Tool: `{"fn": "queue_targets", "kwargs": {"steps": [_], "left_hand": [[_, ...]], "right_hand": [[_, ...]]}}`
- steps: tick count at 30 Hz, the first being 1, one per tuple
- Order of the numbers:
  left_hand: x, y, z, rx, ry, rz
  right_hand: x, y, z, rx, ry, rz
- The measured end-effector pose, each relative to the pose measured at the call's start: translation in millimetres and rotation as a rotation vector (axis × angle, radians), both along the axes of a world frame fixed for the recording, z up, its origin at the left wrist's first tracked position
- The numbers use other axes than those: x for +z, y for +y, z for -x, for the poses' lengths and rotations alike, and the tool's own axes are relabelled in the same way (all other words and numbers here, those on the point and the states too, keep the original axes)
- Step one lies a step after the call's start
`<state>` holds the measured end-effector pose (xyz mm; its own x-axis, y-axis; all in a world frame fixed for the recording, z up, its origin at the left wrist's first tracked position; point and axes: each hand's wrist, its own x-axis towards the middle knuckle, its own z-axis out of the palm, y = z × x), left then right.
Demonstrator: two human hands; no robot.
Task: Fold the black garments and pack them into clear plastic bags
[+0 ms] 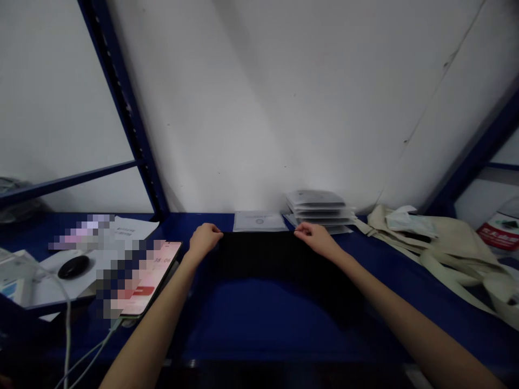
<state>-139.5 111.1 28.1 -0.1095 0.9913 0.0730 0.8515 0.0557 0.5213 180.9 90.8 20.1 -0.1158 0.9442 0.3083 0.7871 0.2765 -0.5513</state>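
Observation:
A black cloth-like piece (257,254) is stretched between my two hands over the blue table (247,319). My left hand (206,237) pinches its upper left corner. At the upper right corner, my right hand (312,236) pinches it between thumb and fingers. Just beyond the black piece's top edge lies a flat clear packet (259,220) with a grey print. A stack of similar packets (318,208) stands behind my right hand, against the wall. The black piece's lower edge blends into dark shadow.
A lit phone (156,275) with a cable lies left of my left forearm. Farther left are papers (130,229), a black mouse (74,266) and a white box (14,275). A beige cloth bag (458,243) lies on the right. Blue frame posts (125,108) flank the wall.

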Motion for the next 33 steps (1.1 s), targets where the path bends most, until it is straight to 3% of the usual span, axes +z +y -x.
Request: {"fn": "queue_targets", "kwargs": {"steps": [4,9,15,19,24,28,33], "left_hand": [[-18.9,15,-3,-0.023,0.029,0.118],[-31.3,21,1,-0.038,0.025,0.081],[-34.3,25,3,-0.051,0.024,0.077],[-34.9,26,2,-0.021,0.033,0.084],[-34.4,25,3,0.0,0.065,0.096],[-34.3,24,3,-0.003,0.059,0.089],[-36.6,25,5,-0.008,0.033,0.091]], "right_hand": [[-19.2,9,-2,-0.024,-0.109,0.083],[-18.7,-1,-11,0.064,-0.074,0.087],[-15.2,-41,-44,0.125,-0.096,-0.007],[-26.2,-71,-77,0.153,-0.076,-0.091],[-38.9,-100,-101,0.153,-0.102,-0.067],[-39.6,-108,-102,0.126,-0.105,-0.009],[-31.8,-99,-97,0.066,0.034,0.039]]}}
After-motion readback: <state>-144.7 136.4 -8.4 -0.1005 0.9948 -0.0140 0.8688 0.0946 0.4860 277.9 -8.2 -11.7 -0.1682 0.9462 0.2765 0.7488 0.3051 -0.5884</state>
